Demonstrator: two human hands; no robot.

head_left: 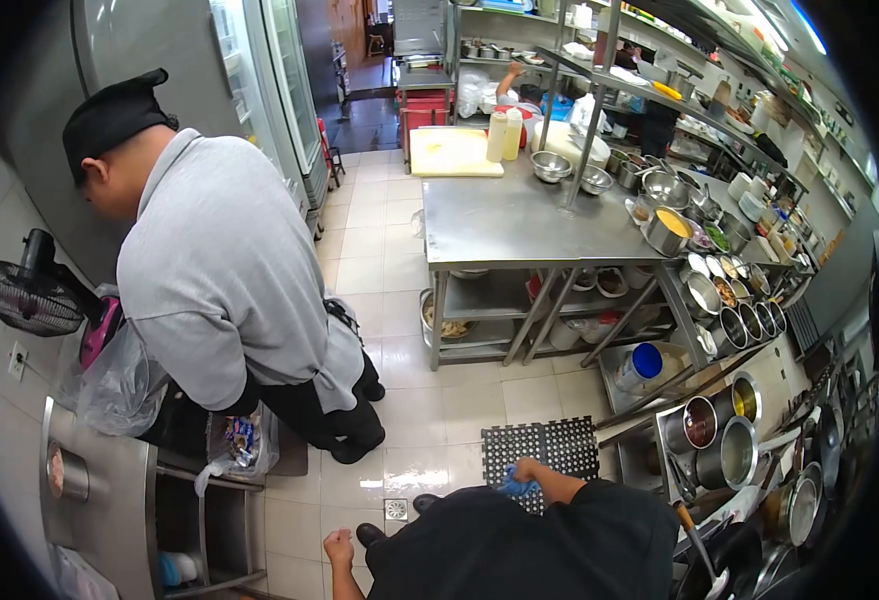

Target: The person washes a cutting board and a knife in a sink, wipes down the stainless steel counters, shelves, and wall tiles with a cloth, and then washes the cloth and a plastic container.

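At the bottom of the head view, my right hand [526,472] is closed around a crumpled blue cloth [515,485], above a black perforated floor mat [559,440]. My left hand [338,546] hangs low over the tiled floor, its fingers curled in; whether anything is inside them is too small to tell. Between the two hands are black shoes and a square floor drain [396,509].
A co-worker [224,260] in a grey shirt bends over a lined bin [242,440] at the left. A steel table [499,225] stands ahead, with a yellow cutting board [449,152]. Pots [699,422] and pans crowd the right. A fan [34,290] is far left.
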